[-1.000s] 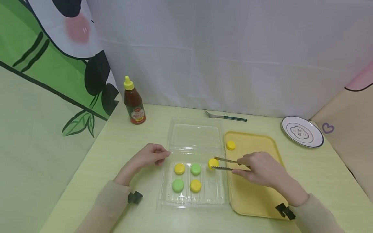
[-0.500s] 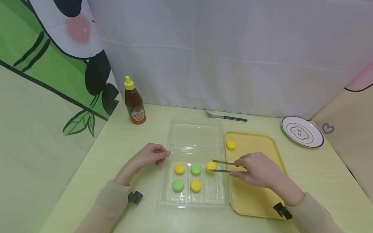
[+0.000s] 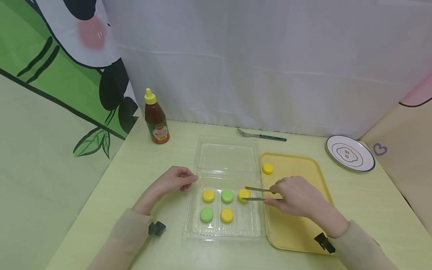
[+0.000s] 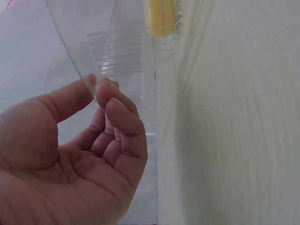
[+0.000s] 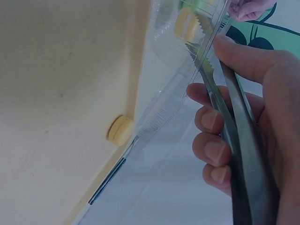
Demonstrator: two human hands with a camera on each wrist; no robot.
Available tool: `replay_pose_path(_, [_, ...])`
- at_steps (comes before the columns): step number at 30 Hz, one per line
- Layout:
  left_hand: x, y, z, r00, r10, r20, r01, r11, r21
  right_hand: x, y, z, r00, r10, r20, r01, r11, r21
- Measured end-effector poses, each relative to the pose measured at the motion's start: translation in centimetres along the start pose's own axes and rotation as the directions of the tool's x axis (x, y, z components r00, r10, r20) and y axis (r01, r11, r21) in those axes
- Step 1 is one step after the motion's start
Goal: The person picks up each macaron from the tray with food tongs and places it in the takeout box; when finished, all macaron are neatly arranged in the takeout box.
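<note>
In the left wrist view, my left hand [image 4: 89, 140] pinches the edge of a clear plastic container [image 3: 248, 225] between thumb and fingertips. My right hand [image 3: 297, 197] grips metal tongs [image 3: 258, 189] with toothed tips, reaching over the container's right side. Their tips stand apart at either side of a yellow macaron [image 3: 243, 194] in the right column. Left of it lie a green macaron [image 3: 227, 196] and a yellow macaron [image 3: 208, 195]. Nearer me sit another green macaron [image 3: 206, 215] and another yellow macaron [image 3: 227, 215]. The container's lid [image 3: 227, 155] lies folded back, away from me.
A yellow tray [image 3: 293, 234] adjoins the container on the right, with one yellow macaron [image 3: 267, 168] at its far left corner. Behind are a fork [image 3: 263, 135], a ketchup bottle [image 3: 157, 123] at left and a white plate [image 3: 350, 153] at right.
The right hand and tongs have shifted slightly left and toward me, bringing the yellow macaron down into line with the back row. The tong tips look slightly wider apart. The left hand stays put.
</note>
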State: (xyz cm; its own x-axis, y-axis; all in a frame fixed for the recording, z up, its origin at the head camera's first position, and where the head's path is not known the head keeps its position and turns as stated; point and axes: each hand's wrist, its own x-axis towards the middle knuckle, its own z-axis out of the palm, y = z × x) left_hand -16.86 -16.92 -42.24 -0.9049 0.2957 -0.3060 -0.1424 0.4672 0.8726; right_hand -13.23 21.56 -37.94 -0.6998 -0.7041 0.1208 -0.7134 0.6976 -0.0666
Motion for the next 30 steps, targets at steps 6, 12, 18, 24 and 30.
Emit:
replay_pose_path(6, [0.0, 0.0, 0.0, 1.000, -0.012, -0.004, 0.012, 1.000, -0.006, 0.3, -0.2, -0.2, 0.999, 0.017, 0.039, -0.017, 1.000, -0.005])
replay_pose_path(12, [0.0, 0.1, 0.0, 1.000, -0.015, -0.003, 0.015, 1.000, -0.004, 0.7, -0.6, -0.5, 0.998, 0.023, 0.060, -0.021, 1.000, -0.022])
replay_pose_path(18, [0.1, 0.1, 0.0, 1.000, -0.008, 0.000, 0.008, 1.000, 0.000, 0.8, -0.9, -0.6, 0.997, 0.033, 0.064, -0.030, 0.999, -0.035])
replay_pose_path(24, [0.1, 0.0, 0.0, 1.000, -0.010, -0.001, 0.010, 1.000, -0.002, 1.0, -1.0, -0.5, 0.997, 0.043, 0.070, -0.039, 0.998, -0.054])
replay_pose_path(30, [0.1, 0.0, 0.0, 1.000, -0.003, 0.002, 0.003, 1.000, -0.005, 1.0, -1.2, -0.7, 0.997, 0.047, 0.068, -0.043, 0.997, -0.063])
